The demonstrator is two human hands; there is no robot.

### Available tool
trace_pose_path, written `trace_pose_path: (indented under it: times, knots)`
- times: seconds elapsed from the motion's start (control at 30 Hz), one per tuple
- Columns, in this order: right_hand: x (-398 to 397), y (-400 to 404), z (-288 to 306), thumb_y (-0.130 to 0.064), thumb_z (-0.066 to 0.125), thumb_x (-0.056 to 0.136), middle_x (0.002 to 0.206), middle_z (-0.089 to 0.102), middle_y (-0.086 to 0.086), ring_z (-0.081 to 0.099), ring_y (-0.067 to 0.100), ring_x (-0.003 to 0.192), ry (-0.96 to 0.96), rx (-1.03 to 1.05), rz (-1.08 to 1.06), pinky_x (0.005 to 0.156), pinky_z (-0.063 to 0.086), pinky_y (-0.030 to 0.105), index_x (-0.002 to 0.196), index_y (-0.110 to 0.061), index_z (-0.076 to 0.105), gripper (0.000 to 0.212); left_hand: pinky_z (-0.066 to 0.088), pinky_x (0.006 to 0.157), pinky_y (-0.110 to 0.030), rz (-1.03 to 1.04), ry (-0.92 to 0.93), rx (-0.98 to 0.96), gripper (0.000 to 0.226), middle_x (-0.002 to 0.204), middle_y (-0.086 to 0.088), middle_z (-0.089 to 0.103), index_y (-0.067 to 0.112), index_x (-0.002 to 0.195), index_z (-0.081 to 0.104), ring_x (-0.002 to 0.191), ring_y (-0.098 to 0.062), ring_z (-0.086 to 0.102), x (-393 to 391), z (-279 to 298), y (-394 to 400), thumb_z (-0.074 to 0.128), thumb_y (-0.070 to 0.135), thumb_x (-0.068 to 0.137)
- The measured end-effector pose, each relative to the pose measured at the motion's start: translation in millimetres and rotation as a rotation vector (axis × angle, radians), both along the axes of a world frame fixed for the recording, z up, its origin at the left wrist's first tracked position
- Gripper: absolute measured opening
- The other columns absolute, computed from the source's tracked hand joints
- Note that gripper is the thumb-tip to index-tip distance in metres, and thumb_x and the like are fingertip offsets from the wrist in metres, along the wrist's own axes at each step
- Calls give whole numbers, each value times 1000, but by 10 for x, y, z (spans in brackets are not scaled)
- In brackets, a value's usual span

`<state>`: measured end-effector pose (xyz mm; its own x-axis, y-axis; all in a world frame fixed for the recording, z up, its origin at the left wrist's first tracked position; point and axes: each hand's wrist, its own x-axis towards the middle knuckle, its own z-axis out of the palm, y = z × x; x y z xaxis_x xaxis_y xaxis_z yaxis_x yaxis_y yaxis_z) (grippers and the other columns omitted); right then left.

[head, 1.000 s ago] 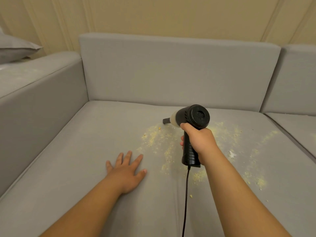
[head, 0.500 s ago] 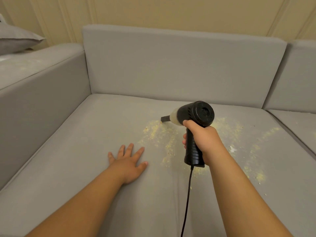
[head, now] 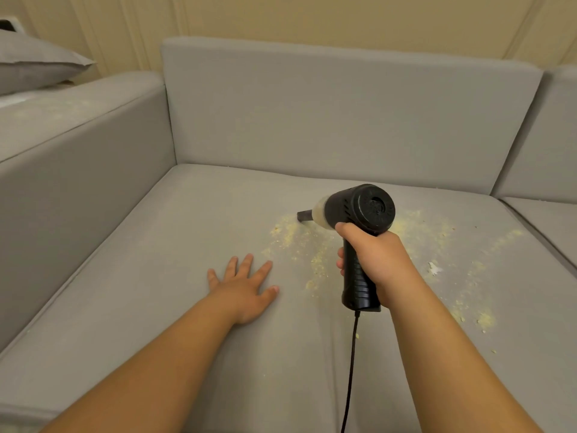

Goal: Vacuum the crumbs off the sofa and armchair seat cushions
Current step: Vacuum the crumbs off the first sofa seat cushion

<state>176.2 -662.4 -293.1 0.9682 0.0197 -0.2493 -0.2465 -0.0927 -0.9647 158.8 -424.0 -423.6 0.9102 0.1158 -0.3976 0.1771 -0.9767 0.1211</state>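
Gripping the black handheld vacuum (head: 359, 220) by its upright handle, the right hand (head: 374, 260) forms a clenched grip, fingers wrapped round the front of the handle and thumb side uppermost. The vacuum's round rear cap faces the camera; its pale translucent dust cup and short dark nozzle (head: 303, 216) point toward 9 o'clock, the nozzle tip sitting at the upper edge of the crumbs, though contact with the fabric cannot be told. A black cord (head: 351, 370) leaves the base of the handle and runs toward 6 o'clock, out of the bottom of the view.

The left hand (head: 245, 287) lies flat, palm down, on the grey sofa seat cushion (head: 156, 276), its grip released, fingers straight and spread, holding nothing. It rests at 8 o'clock of the vacuum, just beside the near edge of the crumb patch.

Yellowish crumbs (head: 296, 242) are scattered over the cushion's middle, from beneath the nozzle toward 5 o'clock, with a further band (head: 468, 295) at 3 to 4 o'clock of the right hand and a small white fleck (head: 434, 268) among it.

A grey back cushion (head: 343, 114) stands at 12 o'clock, the sofa arm (head: 62, 145) at 9 o'clock, and a grey pillow (head: 37, 67) at 10 o'clock.
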Motion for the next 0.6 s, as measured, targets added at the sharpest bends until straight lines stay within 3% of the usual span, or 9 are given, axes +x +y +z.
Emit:
trace_pose_path:
  times: [0.37,0.6]
  knots:
    - [-7,31,50,-29,78,92,81,73,11,73,22,67,-29,67,-118,78,65,46,99,-15,70,18,-9,120,-69,1,-1,-8,70,171,8,-22,56,158,-12,157,-25,-21,1,-9,10,14,78,97]
    - [-80,211,-14,-29,79,90,79,73,14,71,24,63,67,74,19,75,64,44,105,-6,72,28,-8,119,-70,-1,3,7,71,171,7,-22,55,158,-12,158,-26,-20,13,2,-5,16,77,97]
